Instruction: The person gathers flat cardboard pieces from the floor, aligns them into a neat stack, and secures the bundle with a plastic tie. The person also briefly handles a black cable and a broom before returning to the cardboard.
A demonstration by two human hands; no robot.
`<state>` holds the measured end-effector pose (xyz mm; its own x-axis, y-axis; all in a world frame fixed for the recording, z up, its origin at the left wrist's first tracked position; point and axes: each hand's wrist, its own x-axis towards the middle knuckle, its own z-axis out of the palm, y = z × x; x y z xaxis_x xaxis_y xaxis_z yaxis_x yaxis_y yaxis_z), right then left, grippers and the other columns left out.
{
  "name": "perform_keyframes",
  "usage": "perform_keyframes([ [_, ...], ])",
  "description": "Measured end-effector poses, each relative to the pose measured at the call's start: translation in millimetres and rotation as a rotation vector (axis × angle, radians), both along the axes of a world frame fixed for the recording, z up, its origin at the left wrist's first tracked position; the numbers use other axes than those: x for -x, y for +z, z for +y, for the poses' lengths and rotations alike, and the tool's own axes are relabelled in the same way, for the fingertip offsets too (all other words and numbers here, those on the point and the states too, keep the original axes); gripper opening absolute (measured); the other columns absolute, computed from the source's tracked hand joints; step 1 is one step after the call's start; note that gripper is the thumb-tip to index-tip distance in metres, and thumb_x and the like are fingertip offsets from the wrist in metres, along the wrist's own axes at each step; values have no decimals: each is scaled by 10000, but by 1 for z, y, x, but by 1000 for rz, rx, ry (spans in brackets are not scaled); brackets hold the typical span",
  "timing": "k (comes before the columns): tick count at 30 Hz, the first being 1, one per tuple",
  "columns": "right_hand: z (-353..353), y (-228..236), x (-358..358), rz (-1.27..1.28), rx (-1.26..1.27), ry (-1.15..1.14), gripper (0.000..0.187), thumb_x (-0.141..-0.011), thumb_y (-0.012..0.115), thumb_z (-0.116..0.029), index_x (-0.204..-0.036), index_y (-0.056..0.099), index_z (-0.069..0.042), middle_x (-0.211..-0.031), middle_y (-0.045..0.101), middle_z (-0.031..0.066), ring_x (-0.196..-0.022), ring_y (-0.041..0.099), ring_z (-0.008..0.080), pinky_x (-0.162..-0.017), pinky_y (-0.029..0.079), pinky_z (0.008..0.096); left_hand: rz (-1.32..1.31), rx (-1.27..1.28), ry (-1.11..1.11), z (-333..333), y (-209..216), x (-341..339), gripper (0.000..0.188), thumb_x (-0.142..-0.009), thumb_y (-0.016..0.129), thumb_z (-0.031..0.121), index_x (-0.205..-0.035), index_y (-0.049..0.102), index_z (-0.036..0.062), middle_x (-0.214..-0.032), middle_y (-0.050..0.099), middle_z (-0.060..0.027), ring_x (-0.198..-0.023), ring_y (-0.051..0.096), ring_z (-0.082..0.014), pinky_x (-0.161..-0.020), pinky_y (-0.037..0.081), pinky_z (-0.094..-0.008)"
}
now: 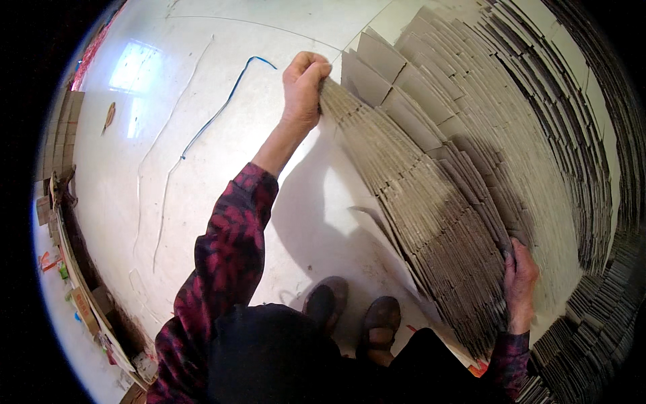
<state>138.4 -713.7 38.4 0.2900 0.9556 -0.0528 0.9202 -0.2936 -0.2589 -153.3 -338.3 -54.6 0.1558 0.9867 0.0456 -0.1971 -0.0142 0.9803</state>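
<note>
A thick bundle of flat cardboard pieces (410, 195) slants from upper left to lower right in front of me, its many edges facing up. My left hand (306, 84) is closed round the bundle's far left end, thumb on top. At the near right end my right hand (520, 279) presses against the bundle's side, fingers bent round its edge and partly hidden. Just beyond the bundle stands a long row of more cardboard pieces (471, 101), a few leaning apart at its left end.
Two thin strings lie on the pale floor (222, 202) to the left, one partly blue (222, 108). Further dark cardboard rows (558, 128) stand at the right. Boxes and clutter (87, 310) line the left edge. My shoes (380, 320) are just below the bundle.
</note>
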Motion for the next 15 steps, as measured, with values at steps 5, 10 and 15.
perform_keyframes([
  [5, 11, 13, 3, -192, 51, 40, 336, -735, 666, 27, -1061, 606, -31, -1163, 544, 167, -1046, 543, 345, -851, 466, 392, -103, 63, -103, 10, 7, -22, 65, -769, 545, 51, -802, 582, 10, -689, 539, -6, -632, 470, -89, -581, 402, -226],
  [10, 18, 11, -2, -236, 14, 153, 325, -708, 676, 40, -1019, 601, -20, -1214, 499, 171, -1089, 501, 363, -900, 431, 435, -35, 77, -239, 15, 11, -27, 144, -772, 524, 54, -868, 619, 3, -733, 573, -27, -643, 521, -94, -608, 457, -234],
  [15, 14, 7, -1, -112, 20, 114, 418, -715, 670, 60, -1109, 566, -32, -1165, 506, 174, -1070, 506, 348, -885, 437, 426, -134, -4, -172, 15, -1, -19, 80, -763, 506, 44, -780, 573, 3, -737, 558, -22, -652, 509, -91, -621, 450, -224],
])
